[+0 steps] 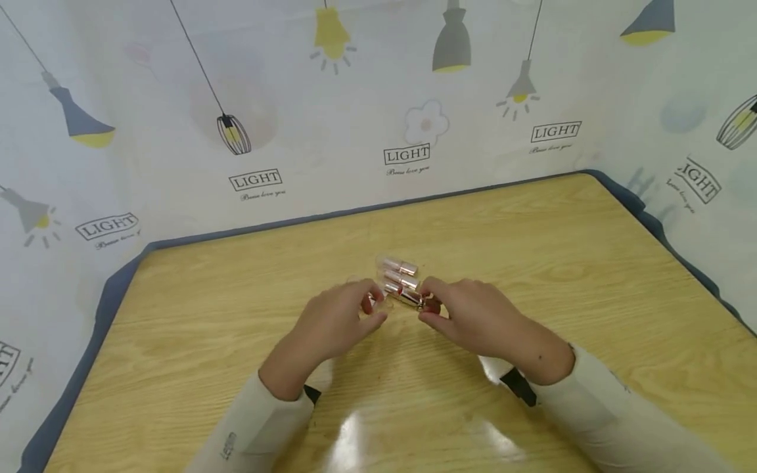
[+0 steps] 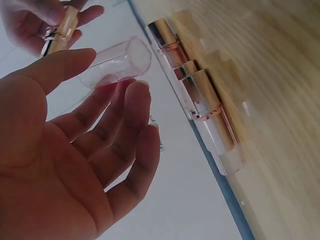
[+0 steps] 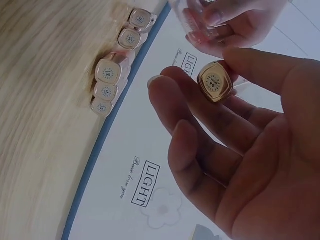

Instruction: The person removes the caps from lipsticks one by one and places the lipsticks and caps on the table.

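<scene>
Two part-curled pinches: left hand has the clear cap, right hand the gold tube, held apart between the bench's side edges, other tubes lying toward its far edge. I'd keep both coaxial, grip light, no scraping.

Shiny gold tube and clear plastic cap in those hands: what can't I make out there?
- Right wrist view: the finer base print on the shiny gold tube, too small.
- Right wrist view: labels on the row of gold-ended, clear-capped tubes, small and blurred.
- Head view: much of the clear plastic cap, hidden by the left hand.
- Left wrist view: part of the right hand, cut off by the top edge.
</scene>
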`<state>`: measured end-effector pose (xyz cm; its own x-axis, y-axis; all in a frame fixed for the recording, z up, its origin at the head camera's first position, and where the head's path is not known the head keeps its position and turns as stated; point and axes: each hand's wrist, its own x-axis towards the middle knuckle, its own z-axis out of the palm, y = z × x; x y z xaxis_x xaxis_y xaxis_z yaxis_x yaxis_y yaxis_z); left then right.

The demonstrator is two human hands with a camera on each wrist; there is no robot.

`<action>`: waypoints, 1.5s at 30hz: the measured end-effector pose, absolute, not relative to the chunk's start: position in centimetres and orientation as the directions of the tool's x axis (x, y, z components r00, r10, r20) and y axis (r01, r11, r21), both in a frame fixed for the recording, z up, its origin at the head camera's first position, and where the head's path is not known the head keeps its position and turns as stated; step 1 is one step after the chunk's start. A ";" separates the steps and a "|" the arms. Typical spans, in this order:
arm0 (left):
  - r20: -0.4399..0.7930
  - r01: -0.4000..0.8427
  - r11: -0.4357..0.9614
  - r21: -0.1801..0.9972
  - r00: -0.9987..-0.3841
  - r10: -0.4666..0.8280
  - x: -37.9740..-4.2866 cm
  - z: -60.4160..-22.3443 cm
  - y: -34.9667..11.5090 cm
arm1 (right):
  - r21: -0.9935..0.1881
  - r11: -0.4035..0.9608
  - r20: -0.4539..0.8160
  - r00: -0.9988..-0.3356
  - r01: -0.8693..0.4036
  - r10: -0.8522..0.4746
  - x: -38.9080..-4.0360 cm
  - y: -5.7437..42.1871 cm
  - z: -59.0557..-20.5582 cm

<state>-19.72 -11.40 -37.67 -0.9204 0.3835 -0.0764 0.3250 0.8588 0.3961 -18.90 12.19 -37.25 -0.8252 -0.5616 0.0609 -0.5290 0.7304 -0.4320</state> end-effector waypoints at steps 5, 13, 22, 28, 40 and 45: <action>-0.094 0.312 0.866 0.390 -0.922 0.375 -20.9 -37.7 -10.8 | -0.482 0.715 0.061 -0.834 -0.506 -0.549 -19.6 12.4 -37.3; -0.110 0.286 0.882 0.375 -0.931 0.349 -21.9 -37.9 -10.0 | -0.584 0.665 0.047 -0.837 -0.466 -0.546 -19.7 12.9 -37.2; -0.146 0.271 0.892 0.362 -0.929 0.341 -22.3 -38.4 -9.6 | -0.580 0.662 0.066 -0.837 -0.475 -0.543 -19.6 12.9 -37.2; -0.151 0.278 0.895 0.349 -0.926 0.346 -22.2 -38.5 -9.4 | -0.574 0.659 0.078 -0.834 -0.486 -0.547 -19.5 12.9 -37.4; -0.152 0.288 0.887 0.361 -0.920 0.361 -21.1 -38.5 -9.9 | -0.625 0.623 0.040 -0.816 -0.471 -0.577 -19.6 12.0 -37.8; -0.128 0.313 0.882 0.352 -0.918 0.377 -21.0 -38.5 -10.1 | -0.695 0.586 0.002 -0.815 -0.417 -0.579 -19.6 11.6 -38.4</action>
